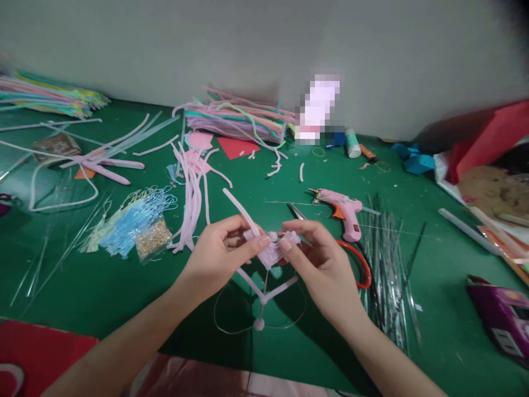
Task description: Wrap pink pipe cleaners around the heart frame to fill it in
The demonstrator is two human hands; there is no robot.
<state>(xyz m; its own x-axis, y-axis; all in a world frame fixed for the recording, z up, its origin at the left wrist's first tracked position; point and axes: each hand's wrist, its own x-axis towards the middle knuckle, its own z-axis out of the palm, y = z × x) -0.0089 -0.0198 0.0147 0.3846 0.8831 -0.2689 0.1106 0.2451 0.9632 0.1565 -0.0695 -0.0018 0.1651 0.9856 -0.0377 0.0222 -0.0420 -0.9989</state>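
A pale pink fuzzy piece (269,255) is held between my two hands above the green table. My left hand (225,251) pinches its left side, with thumb and fingers closed on it, and a pink stem (239,209) sticks up past the fingers. My right hand (316,256) grips the right side between thumb and fingers. Below the piece hangs a thin stem with a V of pink pipe cleaner (263,298), a small pink ball (259,324) and a thin clear loop (217,317). Fingers cover part of the piece.
Right of my hands are a pink glue gun (351,215), red-handled scissors (363,267) and thin strips (386,275). On the left lie blue tassels (132,220), a bead bag (152,240) and loose pink pipe cleaners (190,198). A pipe-cleaner bundle (235,121) lies behind.
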